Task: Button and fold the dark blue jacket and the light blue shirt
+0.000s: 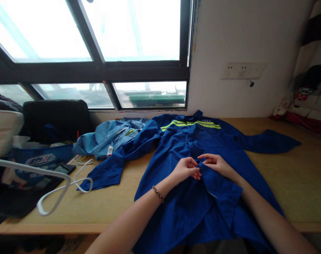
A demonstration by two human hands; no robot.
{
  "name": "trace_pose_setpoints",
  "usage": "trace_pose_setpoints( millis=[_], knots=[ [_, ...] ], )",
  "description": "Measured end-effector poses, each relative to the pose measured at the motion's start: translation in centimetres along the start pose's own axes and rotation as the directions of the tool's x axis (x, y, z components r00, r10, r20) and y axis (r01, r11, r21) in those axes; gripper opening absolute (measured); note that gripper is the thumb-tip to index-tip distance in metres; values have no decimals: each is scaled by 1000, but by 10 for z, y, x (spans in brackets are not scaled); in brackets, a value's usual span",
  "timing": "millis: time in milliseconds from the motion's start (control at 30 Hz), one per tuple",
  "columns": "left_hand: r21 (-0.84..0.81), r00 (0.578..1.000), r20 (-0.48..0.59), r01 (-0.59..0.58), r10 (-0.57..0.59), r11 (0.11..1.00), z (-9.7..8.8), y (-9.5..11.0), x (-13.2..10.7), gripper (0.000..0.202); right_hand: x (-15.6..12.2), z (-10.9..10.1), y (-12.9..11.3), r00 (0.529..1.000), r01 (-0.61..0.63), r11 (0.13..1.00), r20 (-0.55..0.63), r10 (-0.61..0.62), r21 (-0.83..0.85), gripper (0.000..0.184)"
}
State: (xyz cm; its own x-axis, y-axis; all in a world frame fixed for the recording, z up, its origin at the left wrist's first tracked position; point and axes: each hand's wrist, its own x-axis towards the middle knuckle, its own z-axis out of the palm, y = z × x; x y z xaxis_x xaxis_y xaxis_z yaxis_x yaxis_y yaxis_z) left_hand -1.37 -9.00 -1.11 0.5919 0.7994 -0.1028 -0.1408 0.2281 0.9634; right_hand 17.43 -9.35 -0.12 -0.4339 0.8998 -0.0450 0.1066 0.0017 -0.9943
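Clock directions run from the hands. A white cable (pixel 33 169) loops near 9 o'clock; a light-blue garment (pixel 104 135) lies crumpled at 10. A dark-blue jacket (pixel 171 155) spreads beneath both hands, collar at 12, hem over the desk (pixel 300 187) edge at 6. The left hand (pixel 185 168) and right hand (pixel 220 165) pinch its front, fingers nearly meeting. Desk surface stretches towards 3.

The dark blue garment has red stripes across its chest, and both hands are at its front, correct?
The head view shows yellow-green stripes, not red. The left hand and right hand are at the front of the dark blue garment.
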Motion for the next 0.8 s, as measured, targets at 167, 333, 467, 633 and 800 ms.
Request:
trace_pose_setpoints(
  millis=[167,333,467,633,800],
  knots=[
    [58,1000,-10,-10,11,998,1,-4,1,33,1,4,2,1000,25,998,7,-25,-55,38],
    [144,998,-19,-54,57,988,3,-12,0,21,3,7,7,998,55,993,-4,-56,-105,38],
    [195,996,-41,-71,80,978,2,-17,0,12,2,10,5,996,85,992,3,-85,-96,41],
    [207,997,-43,-55,65,977,4,-20,-1,8,0,13,2,992,123,990,17,-122,-75,38],
    [167,997,-80,10,3,986,7,-18,0,20,1,16,5,992,98,991,-70,-105,-94,34]
  ],
)
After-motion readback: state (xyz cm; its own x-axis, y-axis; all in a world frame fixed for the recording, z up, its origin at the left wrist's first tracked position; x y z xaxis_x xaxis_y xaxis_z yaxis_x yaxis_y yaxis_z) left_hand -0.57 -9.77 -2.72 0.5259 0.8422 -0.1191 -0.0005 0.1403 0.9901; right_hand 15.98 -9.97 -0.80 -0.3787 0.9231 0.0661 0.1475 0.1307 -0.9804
